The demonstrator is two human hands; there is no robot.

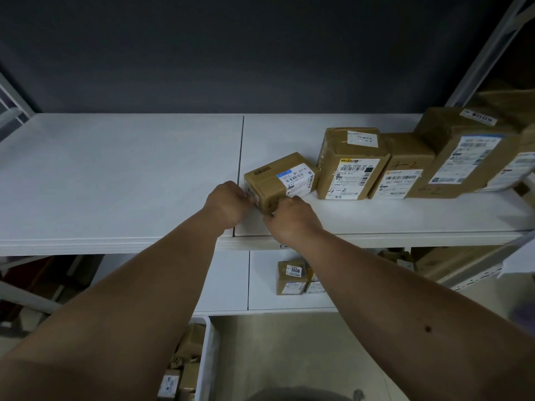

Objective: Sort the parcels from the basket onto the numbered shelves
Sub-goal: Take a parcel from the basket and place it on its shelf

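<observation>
both hands point(254, 209) grip small parcel point(279, 180) beside taller parcel point(351, 163).

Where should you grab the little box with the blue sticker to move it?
Grip the small parcel by its two short near sides, coming from the shelf's open front. The taller parcel stands close on its right, so the near corner, where the left hand and right hand touch, is easiest.

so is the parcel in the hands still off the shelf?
No, the parcel sits on the shelf, left of the row, with both hands gripping its near end.
</observation>
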